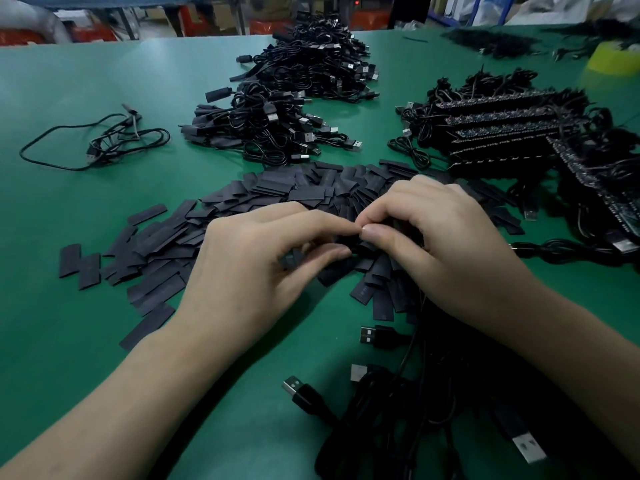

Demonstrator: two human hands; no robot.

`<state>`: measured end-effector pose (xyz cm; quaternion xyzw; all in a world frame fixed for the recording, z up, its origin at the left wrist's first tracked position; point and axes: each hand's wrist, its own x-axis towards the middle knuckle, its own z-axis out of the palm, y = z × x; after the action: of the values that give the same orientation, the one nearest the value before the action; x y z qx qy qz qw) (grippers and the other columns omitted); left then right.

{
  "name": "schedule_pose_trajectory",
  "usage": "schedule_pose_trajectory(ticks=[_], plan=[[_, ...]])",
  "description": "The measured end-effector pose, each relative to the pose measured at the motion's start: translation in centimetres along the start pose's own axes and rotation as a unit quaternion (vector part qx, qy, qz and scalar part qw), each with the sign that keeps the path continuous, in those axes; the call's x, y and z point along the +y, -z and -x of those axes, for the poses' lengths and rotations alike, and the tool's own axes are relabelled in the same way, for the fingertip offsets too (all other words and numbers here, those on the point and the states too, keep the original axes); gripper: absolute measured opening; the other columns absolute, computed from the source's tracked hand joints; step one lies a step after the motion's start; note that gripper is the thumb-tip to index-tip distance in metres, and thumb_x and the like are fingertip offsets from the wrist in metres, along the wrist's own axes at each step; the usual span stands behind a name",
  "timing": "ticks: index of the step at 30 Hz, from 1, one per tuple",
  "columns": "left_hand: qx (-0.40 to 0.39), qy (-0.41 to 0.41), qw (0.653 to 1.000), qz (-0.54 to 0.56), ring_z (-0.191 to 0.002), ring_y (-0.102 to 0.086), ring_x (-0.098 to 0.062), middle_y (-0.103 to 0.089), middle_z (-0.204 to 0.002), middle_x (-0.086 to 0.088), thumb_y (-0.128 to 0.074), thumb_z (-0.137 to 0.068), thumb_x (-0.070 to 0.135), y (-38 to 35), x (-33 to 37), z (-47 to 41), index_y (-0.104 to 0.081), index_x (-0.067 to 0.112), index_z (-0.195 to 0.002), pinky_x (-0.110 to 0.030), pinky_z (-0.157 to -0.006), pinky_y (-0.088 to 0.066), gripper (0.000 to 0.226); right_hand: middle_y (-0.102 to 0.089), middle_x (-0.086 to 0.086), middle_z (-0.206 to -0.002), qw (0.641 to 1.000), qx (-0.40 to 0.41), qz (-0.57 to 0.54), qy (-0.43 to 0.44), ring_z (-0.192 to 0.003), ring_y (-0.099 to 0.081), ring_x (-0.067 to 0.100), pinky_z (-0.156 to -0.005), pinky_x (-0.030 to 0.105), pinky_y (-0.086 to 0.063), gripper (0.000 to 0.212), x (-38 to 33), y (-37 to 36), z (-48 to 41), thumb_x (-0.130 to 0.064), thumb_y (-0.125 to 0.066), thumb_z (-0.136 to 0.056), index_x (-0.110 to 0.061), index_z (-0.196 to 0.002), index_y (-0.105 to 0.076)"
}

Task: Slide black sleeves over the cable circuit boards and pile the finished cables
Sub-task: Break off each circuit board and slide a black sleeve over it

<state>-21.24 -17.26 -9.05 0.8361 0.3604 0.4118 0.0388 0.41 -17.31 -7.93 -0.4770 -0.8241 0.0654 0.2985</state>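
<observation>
Left hand (263, 261), right hand (450, 237): fingers (322, 223) curled, jointly pinching one black sleeve (346, 241); sleeve dark, mostly hidden.

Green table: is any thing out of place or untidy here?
Yes. One loose cable sprawls alone at the far left, uncoiled, apart from the coiled cable pile. The sleeves lie scattered, not stacked.

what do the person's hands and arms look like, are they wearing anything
Both are bare. The left hand and right hand have no gloves, rings or tape, and the fingernails that show are trimmed short. The left forearm and right forearm carry no cuff, watch or wristband as far as the frame shows.
</observation>
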Motion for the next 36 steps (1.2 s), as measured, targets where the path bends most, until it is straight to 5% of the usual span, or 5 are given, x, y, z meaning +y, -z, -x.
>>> schedule_pose_trajectory(ticks=[15,20,24,28,36], plan=[[-0.119,0.037,0.992,-0.001,-0.077,-0.060,-0.007,-0.063,-0.084,0.017,-0.068,-0.091,0.038,-0.4,0.2,-0.1,-0.059,0.030,-0.097,-0.035,-0.070,-0.051,0.014,-0.053,-0.023,-0.085,0.996,-0.077,0.021,0.028,-0.087,-0.040,0.001,-0.080,0.027,-0.025,0.018,0.1,-0.2,-0.2,-0.042,-0.050,-0.096,-0.034,-0.095,-0.066],[-0.072,0.185,0.953,0.226,-0.076,-0.069,-0.009,-0.073,-0.081,0.007,-0.080,-0.082,0.029,-0.1,-0.2,-0.3,-0.073,0.021,-0.094,-0.018,-0.071,-0.051,0.016,-0.066,-0.018,-0.094,0.997,-0.036,-0.060,-0.011,-0.096,-0.056,0.007,-0.087,0.033,-0.044,0.009,0.6,0.0,-0.1,-0.026,-0.063,-0.099,-0.033,-0.096,-0.069],[-0.089,0.224,0.904,0.354,-0.077,-0.068,-0.003,-0.075,-0.082,0.002,-0.080,-0.071,0.016,0.3,-0.1,-0.5,-0.077,0.016,-0.100,-0.012,-0.074,-0.051,0.029,-0.070,-0.015,-0.096,0.991,-0.003,-0.123,-0.053,-0.094,-0.063,0.003,-0.082,0.021,-0.046,0.010,0.8,0.2,-0.1,-0.024,-0.064,-0.099,-0.030,-0.098,-0.072],[-0.081,0.235,0.890,0.381,-0.076,-0.068,-0.001,-0.075,-0.080,0.005,-0.078,-0.069,0.009,0.2,0.0,-0.6,-0.077,0.010,-0.101,-0.010,-0.072,-0.050,0.031,-0.071,-0.019,-0.095,0.985,0.000,-0.155,-0.075,-0.091,-0.064,-0.003,-0.075,0.010,-0.042,0.012,1.1,0.1,-0.1,-0.025,-0.065,-0.098,-0.032,-0.099,-0.075],[-0.055,0.258,0.888,0.378,-0.075,-0.074,-0.005,-0.080,-0.083,0.000,-0.079,-0.067,0.010,0.2,0.0,-0.6,-0.079,0.017,-0.094,-0.012,-0.071,-0.054,0.028,-0.073,-0.019,-0.088,0.985,-0.002,-0.156,-0.071,-0.086,-0.066,-0.001,-0.074,0.015,-0.046,0.013,1.1,0.4,0.0,-0.026,-0.066,-0.097,-0.034,-0.098,-0.076]])
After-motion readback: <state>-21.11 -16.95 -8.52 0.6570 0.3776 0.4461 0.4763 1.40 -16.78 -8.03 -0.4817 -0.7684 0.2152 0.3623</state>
